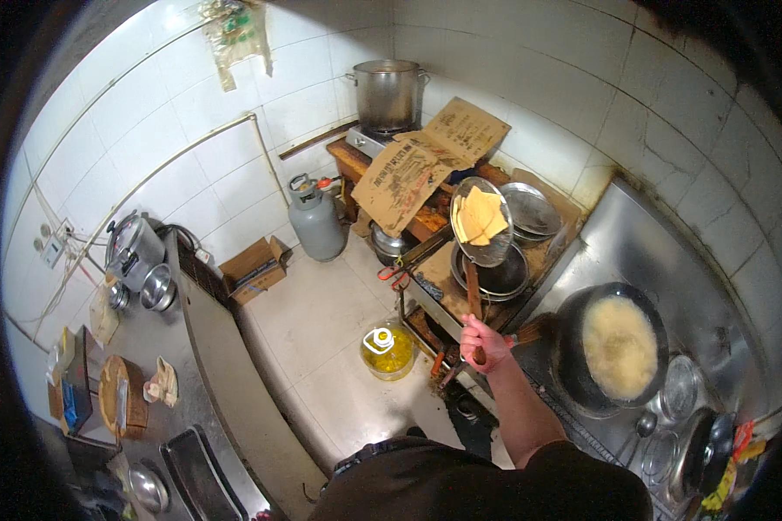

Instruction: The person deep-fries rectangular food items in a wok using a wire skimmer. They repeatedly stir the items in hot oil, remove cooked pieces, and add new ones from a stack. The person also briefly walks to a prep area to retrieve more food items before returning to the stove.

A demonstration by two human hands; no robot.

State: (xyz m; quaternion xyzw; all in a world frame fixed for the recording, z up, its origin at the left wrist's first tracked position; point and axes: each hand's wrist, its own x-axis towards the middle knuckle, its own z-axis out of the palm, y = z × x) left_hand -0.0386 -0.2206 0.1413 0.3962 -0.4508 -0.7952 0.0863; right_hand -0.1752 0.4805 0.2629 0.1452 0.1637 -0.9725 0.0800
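My right hand grips the wooden handle of a round strainer. Flat yellow pieces of food lie in the strainer, which is held above dark and metal bowls on a cardboard-covered stand. To the right of my hand, a black wok holds pale, foamy, bubbling liquid. A brush lies between my hand and the wok. My left hand is out of view.
A jug of yellow oil and a gas cylinder stand on the floor. A tall pot is at the back. At left, a steel counter holds a round chopping block. A ladle lies near the wok.
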